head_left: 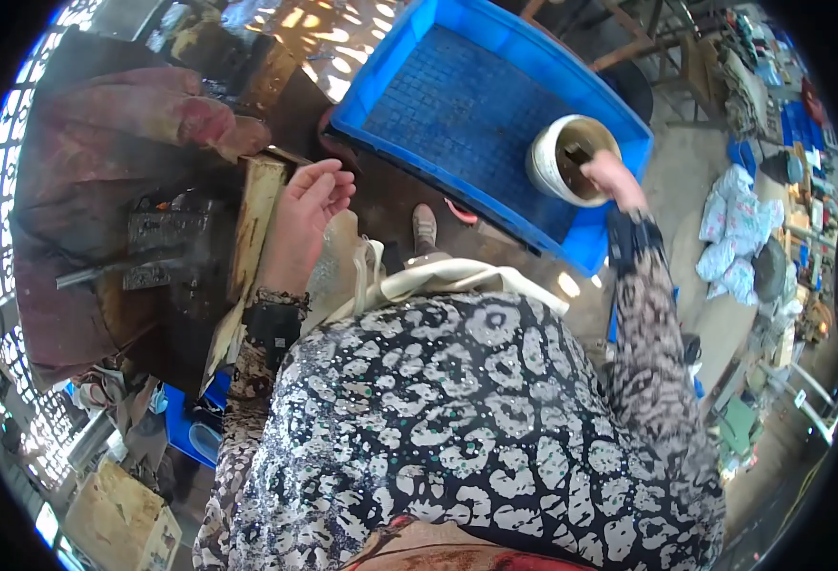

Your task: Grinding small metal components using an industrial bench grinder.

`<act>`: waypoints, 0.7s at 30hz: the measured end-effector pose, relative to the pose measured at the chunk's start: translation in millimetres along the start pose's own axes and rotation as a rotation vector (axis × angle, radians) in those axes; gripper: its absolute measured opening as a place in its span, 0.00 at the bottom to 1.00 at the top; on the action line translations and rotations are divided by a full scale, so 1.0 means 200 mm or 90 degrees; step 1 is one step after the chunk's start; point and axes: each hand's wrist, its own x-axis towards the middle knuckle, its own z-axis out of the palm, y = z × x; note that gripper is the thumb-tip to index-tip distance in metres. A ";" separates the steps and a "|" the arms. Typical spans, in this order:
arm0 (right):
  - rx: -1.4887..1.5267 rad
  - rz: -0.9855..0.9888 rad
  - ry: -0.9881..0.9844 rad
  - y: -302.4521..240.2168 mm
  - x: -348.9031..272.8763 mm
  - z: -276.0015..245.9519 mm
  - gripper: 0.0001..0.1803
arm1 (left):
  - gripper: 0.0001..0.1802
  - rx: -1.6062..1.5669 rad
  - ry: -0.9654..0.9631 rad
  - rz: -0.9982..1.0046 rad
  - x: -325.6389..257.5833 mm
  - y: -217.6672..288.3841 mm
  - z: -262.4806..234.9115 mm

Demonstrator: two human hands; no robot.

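Observation:
My right hand [611, 178] reaches into a white bucket [546, 169], its fingers closed on a dark tool [579, 152] whose kind I cannot make out. The bucket stands at the right end of a blue plastic tray [352, 100], with murky brown contents inside. On the left, my left hand [312, 198] hovers beside a worn, cream-coloured wooden edge [253, 228]. Its fingers are curled in with the thumb near them; whether something small is between them is hidden. A thin dark strip [289, 153] lies just beyond these fingers.
A stained maroon cloth [105, 133] covers the bench at left, with a grey metal bar [119, 267] on it. Patterned sacks [735, 224] lie on the floor at right. Below the tray's near side, a shoe [424, 225] shows. A blue crate [183, 428] sits lower left.

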 end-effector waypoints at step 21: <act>0.891 0.067 0.105 -1.22 0.64 0.30 0.11 | 0.13 0.189 0.099 0.006 -0.46 0.04 -0.07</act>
